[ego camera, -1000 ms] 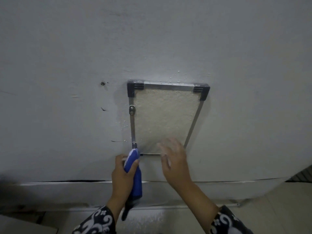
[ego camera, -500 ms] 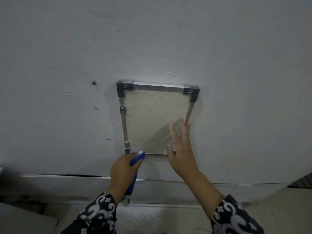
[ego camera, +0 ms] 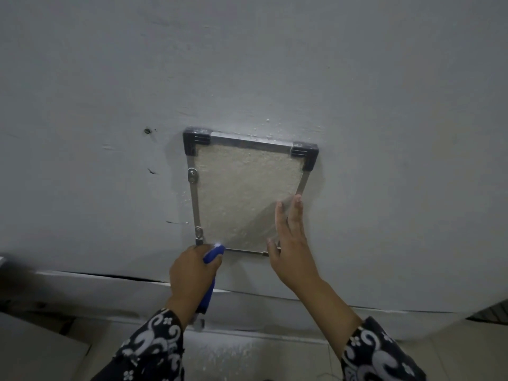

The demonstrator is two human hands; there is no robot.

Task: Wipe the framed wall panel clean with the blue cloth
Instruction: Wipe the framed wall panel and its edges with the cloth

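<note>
Panel point(ego camera: 242, 199) hangs on the grey wall point(ego camera: 384, 105), low in the view, its pale textured face held in a thin metal frame point(ego camera: 253, 143) with black corner caps at the top two corners. Two small metal tabs sit on the frame's left strip, one near the top and one near the bottom. White specks dot the wall above and left of the frame.

The left hand point(ego camera: 192, 273) is clenched around the cloth point(ego camera: 211, 257), which is bunched into a blue roll. The roll's upper tip touches the panel's lower left corner, and the rest hangs down below the fist. The right hand point(ego camera: 291, 248) lies flat and released against the panel's lower right part, fingers point(ego camera: 297, 213) straight and together, reaching up along the right strip, thumb by the bottom strip. Both sleeves point(ego camera: 154, 350) are black with a white swirl print. A dark crack runs along the wall below the hands.
</note>
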